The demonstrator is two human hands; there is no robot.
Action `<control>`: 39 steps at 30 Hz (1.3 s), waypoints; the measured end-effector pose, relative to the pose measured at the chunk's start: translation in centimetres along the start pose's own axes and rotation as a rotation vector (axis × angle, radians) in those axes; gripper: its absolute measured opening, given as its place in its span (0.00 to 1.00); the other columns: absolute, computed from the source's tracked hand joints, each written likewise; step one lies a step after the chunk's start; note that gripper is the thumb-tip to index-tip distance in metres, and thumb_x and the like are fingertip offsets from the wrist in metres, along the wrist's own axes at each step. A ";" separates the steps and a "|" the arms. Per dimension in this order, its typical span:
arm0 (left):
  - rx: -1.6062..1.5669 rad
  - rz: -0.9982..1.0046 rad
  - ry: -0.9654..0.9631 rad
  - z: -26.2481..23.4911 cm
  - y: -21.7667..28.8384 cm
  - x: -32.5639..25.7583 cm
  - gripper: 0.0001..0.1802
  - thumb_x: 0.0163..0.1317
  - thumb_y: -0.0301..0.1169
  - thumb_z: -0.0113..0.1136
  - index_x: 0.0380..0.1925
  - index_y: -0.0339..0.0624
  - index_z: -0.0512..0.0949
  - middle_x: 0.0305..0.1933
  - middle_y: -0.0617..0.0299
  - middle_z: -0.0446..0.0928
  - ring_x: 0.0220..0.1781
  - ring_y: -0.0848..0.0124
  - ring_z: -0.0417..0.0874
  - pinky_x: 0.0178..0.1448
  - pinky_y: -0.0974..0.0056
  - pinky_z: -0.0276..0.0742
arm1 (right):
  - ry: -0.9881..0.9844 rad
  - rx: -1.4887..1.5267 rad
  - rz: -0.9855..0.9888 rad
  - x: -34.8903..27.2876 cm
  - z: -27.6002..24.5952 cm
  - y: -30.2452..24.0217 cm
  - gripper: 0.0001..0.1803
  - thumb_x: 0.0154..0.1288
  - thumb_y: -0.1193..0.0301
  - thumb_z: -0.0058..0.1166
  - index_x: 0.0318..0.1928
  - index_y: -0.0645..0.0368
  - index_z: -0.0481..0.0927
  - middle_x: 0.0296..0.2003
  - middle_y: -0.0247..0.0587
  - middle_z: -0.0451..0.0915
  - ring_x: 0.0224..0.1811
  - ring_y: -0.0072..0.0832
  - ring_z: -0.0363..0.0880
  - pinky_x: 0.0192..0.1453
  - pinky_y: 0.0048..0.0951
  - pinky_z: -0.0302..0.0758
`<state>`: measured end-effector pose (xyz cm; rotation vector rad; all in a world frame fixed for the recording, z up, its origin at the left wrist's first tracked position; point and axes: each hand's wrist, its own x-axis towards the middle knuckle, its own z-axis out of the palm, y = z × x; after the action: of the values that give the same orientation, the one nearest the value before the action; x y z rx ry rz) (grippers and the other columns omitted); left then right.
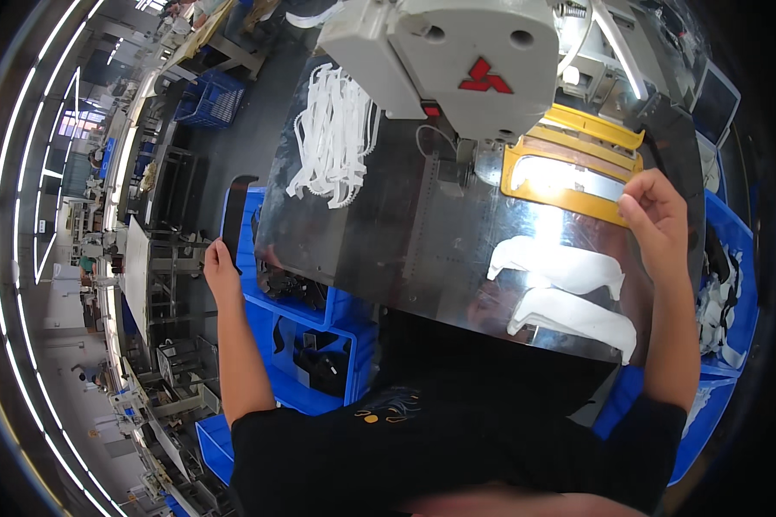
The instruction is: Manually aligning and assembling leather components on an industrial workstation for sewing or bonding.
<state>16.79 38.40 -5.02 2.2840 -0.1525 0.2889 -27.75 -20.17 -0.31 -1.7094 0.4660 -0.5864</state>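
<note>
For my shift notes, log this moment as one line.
left hand: on dark piece at blue bin | right hand: at yellow template frame | two white cut pieces on metal table

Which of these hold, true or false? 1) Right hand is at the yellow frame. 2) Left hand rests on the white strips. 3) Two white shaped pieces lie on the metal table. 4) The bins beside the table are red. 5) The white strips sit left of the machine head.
1) True: the right hand has its fingers at the right end of the yellow frame.
2) False: the left hand is off the table's left edge, at a dark flat piece over the blue bins, apart from the white strips.
3) True: two white shaped pieces lie on the metal table.
4) False: they are blue.
5) True: they lie left of the machine head.
</note>
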 end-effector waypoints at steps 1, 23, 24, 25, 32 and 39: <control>0.228 -0.020 0.121 0.3 0.5 -0.1 0.23 0.83 0.42 0.62 0.64 0.33 0.82 0.53 0.53 0.85 0.55 0.64 0.86 0.64 0.59 0.80 | -0.005 0.017 0.008 0.0 0.1 0.2 0.04 0.74 0.76 0.63 0.46 0.59 0.81 0.40 0.27 0.80 0.43 0.13 0.78 0.54 0.19 0.73; 0.247 0.882 0.141 7.0 24.4 0.1 0.08 0.76 0.32 0.69 0.44 0.39 0.89 0.46 0.55 0.88 0.51 0.57 0.86 0.57 0.56 0.82 | -0.036 -0.148 0.053 0.5 1.1 -0.1 0.05 0.71 0.74 0.67 0.42 0.61 0.84 0.32 0.26 0.82 0.34 0.12 0.76 0.40 0.21 0.72; 0.224 0.918 0.159 6.1 26.1 -0.8 0.07 0.76 0.30 0.69 0.43 0.37 0.89 0.44 0.57 0.87 0.45 0.61 0.87 0.52 0.59 0.82 | -0.030 -0.149 0.055 0.5 1.3 -0.4 0.05 0.71 0.74 0.67 0.42 0.61 0.84 0.32 0.26 0.82 0.34 0.12 0.76 0.40 0.21 0.72; 0.171 0.941 0.143 5.1 27.8 -2.3 0.06 0.75 0.27 0.68 0.42 0.36 0.88 0.42 0.57 0.86 0.42 0.63 0.85 0.49 0.60 0.80 | -0.041 -0.192 0.021 0.5 1.4 -0.8 0.06 0.69 0.74 0.68 0.41 0.61 0.85 0.32 0.28 0.83 0.34 0.14 0.77 0.40 0.22 0.73; -0.545 1.081 -0.740 5.8 34.4 -10.8 0.06 0.58 0.23 0.72 0.35 0.32 0.89 0.31 0.57 0.82 0.31 0.62 0.80 0.37 0.61 0.72 | -0.189 -0.526 -0.374 -0.2 2.6 -3.8 0.34 0.59 0.65 0.81 0.65 0.55 0.82 0.64 0.49 0.84 0.62 0.43 0.83 0.61 0.40 0.83; -0.770 0.924 -0.970 12.8 34.1 -14.0 0.09 0.66 0.22 0.73 0.45 0.31 0.88 0.37 0.55 0.85 0.36 0.67 0.84 0.39 0.63 0.76 | -0.692 -0.194 -0.150 -0.1 1.6 -4.2 0.25 0.61 0.63 0.83 0.54 0.59 0.89 0.47 0.42 0.91 0.49 0.39 0.89 0.50 0.33 0.84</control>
<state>-1.59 6.46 7.67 1.2697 -1.5238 -0.3978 -26.86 -18.02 3.52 -2.0089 -0.1054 -0.0277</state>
